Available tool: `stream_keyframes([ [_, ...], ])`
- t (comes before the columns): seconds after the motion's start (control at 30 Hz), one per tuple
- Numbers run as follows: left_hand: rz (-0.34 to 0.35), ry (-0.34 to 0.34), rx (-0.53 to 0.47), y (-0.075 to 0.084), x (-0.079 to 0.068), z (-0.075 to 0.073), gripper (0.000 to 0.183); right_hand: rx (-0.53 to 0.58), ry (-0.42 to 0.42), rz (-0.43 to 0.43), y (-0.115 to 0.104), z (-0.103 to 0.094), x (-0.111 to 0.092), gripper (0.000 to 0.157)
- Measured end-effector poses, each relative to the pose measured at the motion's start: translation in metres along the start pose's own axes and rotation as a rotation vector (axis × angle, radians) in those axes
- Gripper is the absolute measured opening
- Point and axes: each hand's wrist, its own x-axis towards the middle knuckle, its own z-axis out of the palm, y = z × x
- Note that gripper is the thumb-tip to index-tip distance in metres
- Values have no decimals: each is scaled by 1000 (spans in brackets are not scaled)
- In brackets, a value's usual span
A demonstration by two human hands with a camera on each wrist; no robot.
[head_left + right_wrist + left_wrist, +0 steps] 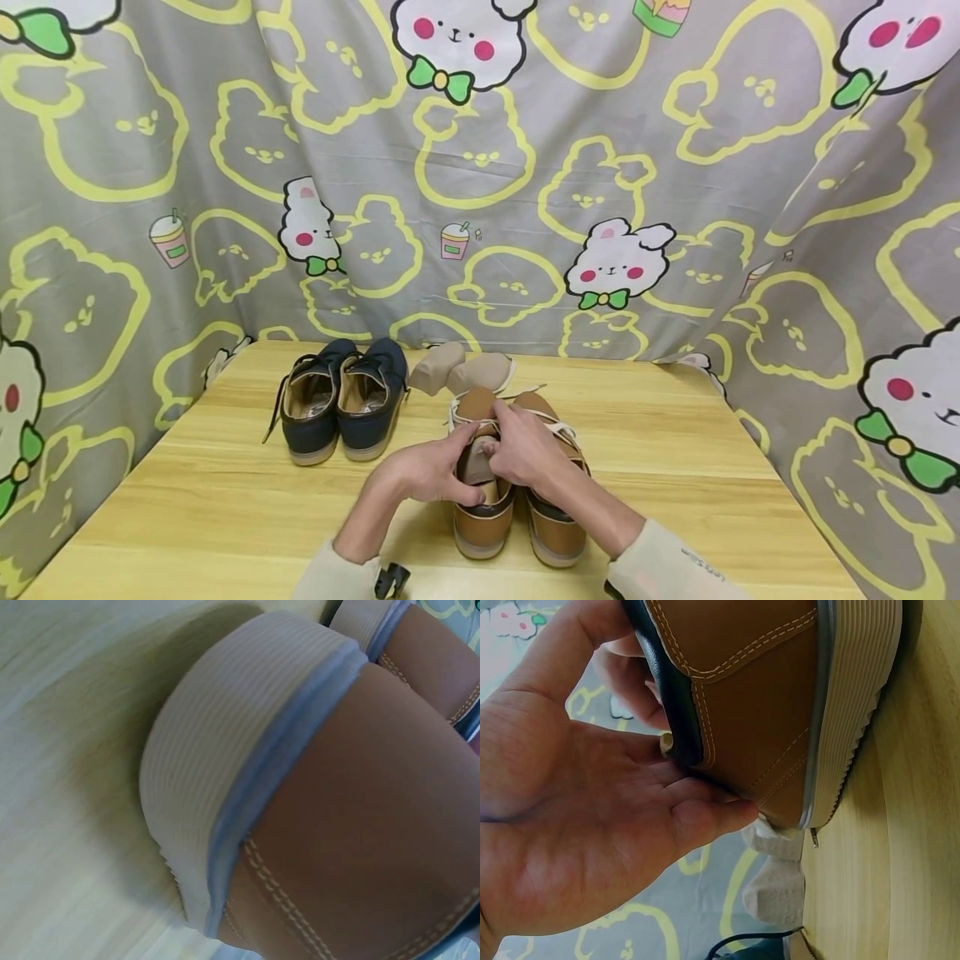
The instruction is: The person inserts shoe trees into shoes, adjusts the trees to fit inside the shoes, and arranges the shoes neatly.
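Two brown lace-up shoes with white laces stand side by side, toes pointing away. Both hands are at the left brown shoe [482,533]. My left hand [427,471] grips its side, the thumb reaching into the opening near the heel. In the left wrist view, fingers [697,825] lie along the outer side below the dark collar [667,682]. My right hand [528,446] bends over the lacing and pinches a greyish flap [477,462] that looks like the tongue; its fingertips are partly hidden. Under the right forearm stands the right brown shoe [555,542], filling the right wrist view.
A pair of dark blue lace-up shoes [311,437] stands at the left of the wooden table [225,500]. Behind the brown shoes lie two beige, toe-shaped pieces [440,367]. A patterned grey curtain [480,183] surrounds the table's back and sides.
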Motion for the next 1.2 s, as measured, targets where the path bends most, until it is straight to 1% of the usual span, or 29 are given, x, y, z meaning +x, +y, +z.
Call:
stream_keyframes([
  [0.13,-2,-2,1,1,0,0,105,10,0,1,-1,0,1,25],
  [0.33,12,-2,8,2,-1,0,103,10,-4,10,-1,1,2,26],
  [0.6,29,-8,0,2,-1,-1,102,-3,20,2,-3,2,4,23],
  [0.8,8,-9,0,2,-2,-1,104,14,33,2,-3,2,4,23],
  [0.97,-18,-17,-21,3,-3,-2,107,15,50,-6,-3,2,5,25],
  [1.2,-29,-15,-12,5,-3,-1,109,21,50,1,-3,2,6,24],
])
